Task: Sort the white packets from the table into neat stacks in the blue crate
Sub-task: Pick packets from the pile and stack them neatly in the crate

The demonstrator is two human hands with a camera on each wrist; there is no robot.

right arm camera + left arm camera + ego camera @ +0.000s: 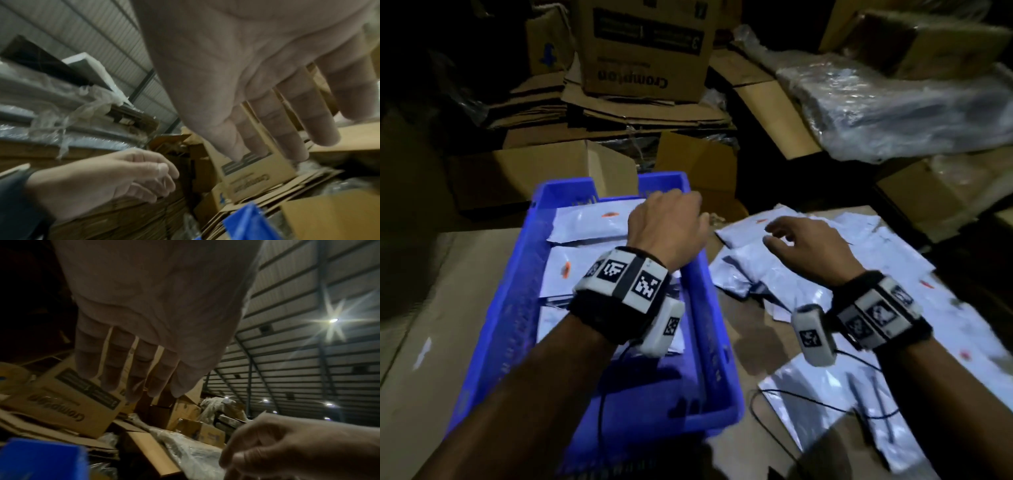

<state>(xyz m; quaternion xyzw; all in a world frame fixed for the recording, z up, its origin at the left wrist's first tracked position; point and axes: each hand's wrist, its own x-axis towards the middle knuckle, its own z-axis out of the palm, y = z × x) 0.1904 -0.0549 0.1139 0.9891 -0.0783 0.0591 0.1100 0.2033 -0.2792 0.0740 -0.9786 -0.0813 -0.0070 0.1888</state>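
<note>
The blue crate (510, 308) stands on the table at centre left, and white packets (589, 222) lie flat in rows inside it. My left hand (671, 226) hovers over the crate's far right corner, empty; the left wrist view shows its fingers (131, 369) straight. A loose pile of white packets (791, 284) covers the table to the right of the crate. My right hand (808, 243) hangs just above that pile, palm down with its fingers (287, 113) spread, holding nothing. Another packet (825, 394) lies nearer to me.
Cardboard boxes (647, 51) and flattened cartons are stacked behind the crate. A plastic-wrapped bundle (893, 102) lies at the back right. A black cable (808, 397) runs across the near packet. Brown table surface (431, 325) shows left of the crate.
</note>
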